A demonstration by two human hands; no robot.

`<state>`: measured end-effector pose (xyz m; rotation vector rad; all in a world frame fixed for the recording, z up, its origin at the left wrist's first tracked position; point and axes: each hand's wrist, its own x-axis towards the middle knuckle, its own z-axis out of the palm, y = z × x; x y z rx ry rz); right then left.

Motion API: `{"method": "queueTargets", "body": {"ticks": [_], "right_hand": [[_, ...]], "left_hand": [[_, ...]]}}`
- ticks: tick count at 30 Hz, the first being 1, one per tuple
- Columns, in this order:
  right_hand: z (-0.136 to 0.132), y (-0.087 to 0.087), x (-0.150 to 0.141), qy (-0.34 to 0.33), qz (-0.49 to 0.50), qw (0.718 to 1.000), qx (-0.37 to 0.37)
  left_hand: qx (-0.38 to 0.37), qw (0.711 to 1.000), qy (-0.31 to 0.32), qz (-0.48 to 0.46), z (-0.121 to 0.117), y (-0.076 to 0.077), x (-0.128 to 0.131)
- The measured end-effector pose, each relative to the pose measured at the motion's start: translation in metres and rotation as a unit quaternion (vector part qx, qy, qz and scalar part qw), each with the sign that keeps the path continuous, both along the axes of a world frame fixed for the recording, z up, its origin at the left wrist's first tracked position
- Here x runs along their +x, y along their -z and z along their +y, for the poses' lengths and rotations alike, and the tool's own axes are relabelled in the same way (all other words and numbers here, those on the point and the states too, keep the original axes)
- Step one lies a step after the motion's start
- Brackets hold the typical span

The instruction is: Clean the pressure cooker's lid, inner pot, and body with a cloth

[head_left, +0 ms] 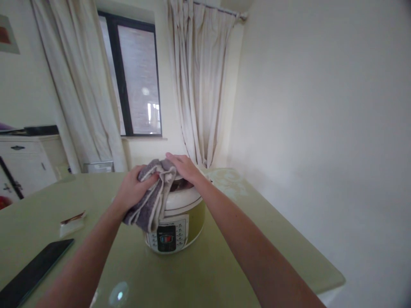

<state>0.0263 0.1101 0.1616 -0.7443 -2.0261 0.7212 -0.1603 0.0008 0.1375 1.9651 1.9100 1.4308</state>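
Observation:
A white and green electric pressure cooker (195, 218) with a front control panel stands upright on the table. My left hand (136, 186) is closed around a folded grey cloth (149, 209) with pale edges, which drapes over the cooker's left front side. My right hand (183, 167) reaches across the cooker's top, its fingertips beside the cloth's upper edge. Its fingers look stretched out rather than wrapped round anything. Part of the lid and its dark handle area is hidden behind the cloth and my right hand.
The pale green glossy table (276, 248) ends at a right edge near the white wall. On the left lie a black phone (35, 271) and a small clear packet (72, 224). Behind are a white cabinet (28, 158), a window (139, 81) and curtains (202, 81).

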Motion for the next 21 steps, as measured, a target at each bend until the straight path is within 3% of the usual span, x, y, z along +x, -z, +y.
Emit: {"method": "queueTargets", "body": {"ticks": [3,6,9,13,16,18,21], "right_hand": [[-0.002,-0.001,0.001,0.021,-0.009,1.0,-0.011],[0.0,0.001,0.001,0.009,0.007,1.0,-0.013],[0.003,0.003,-0.001,-0.008,0.031,0.999,-0.007],[0.009,0.005,-0.002,-0.024,0.059,0.998,-0.019],[0.011,0.005,-0.002,-0.025,0.058,0.998,-0.027],[0.011,0.004,-0.002,-0.027,0.06,0.997,-0.027],[0.009,0.004,0.0,-0.036,0.064,0.997,-0.038]], "left_hand": [[-0.069,0.997,-0.008,-0.035,0.027,-0.02,-0.013],[-0.072,0.997,-0.015,0.012,0.031,-0.025,-0.012],[-0.028,0.997,-0.006,0.072,0.009,-0.013,0.0],[0.087,0.985,0.012,0.148,-0.037,0.022,0.029],[0.147,0.967,0.03,0.208,-0.059,0.042,0.047],[0.15,0.963,0.055,0.219,-0.058,0.042,0.049],[0.101,0.979,0.079,0.156,-0.036,0.025,0.033]]}}
